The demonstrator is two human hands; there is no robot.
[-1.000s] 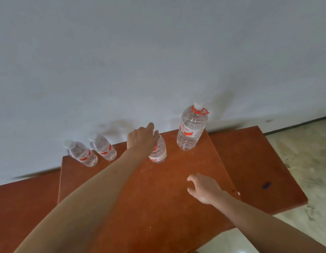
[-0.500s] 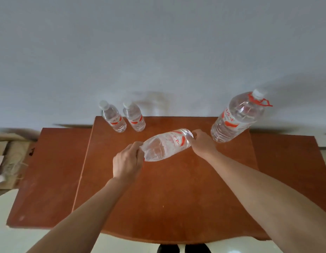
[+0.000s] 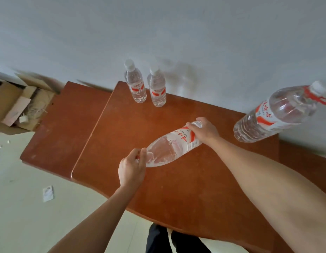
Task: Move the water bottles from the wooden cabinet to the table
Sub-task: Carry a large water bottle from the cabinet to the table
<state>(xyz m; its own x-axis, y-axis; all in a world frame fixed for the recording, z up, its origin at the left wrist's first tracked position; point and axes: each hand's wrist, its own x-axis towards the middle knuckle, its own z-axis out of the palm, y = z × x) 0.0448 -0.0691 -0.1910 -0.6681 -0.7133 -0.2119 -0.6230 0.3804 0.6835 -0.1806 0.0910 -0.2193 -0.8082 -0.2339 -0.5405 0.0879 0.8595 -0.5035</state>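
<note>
A small clear water bottle point(image 3: 170, 147) with a red-and-white label lies sideways in the air above the reddish wooden cabinet top point(image 3: 176, 189). My left hand point(image 3: 132, 169) grips its cap end and my right hand point(image 3: 204, 130) grips its base end. Two small bottles stand upright side by side at the back edge by the wall: one on the left point(image 3: 135, 84), one on the right point(image 3: 157, 88). A large bottle point(image 3: 279, 111) with a red handle ring stands at the back right of the cabinet top.
A lower wooden section point(image 3: 63, 128) adjoins the cabinet on the left, and another runs on the right. An open cardboard box point(image 3: 18, 106) sits on the floor at far left. A white card point(image 3: 48, 193) lies on the pale floor. The wall is right behind the bottles.
My left hand lifted the small bottle off the cabinet and tipped it sideways; my right hand came up and took its base end. The view swung left and down.
</note>
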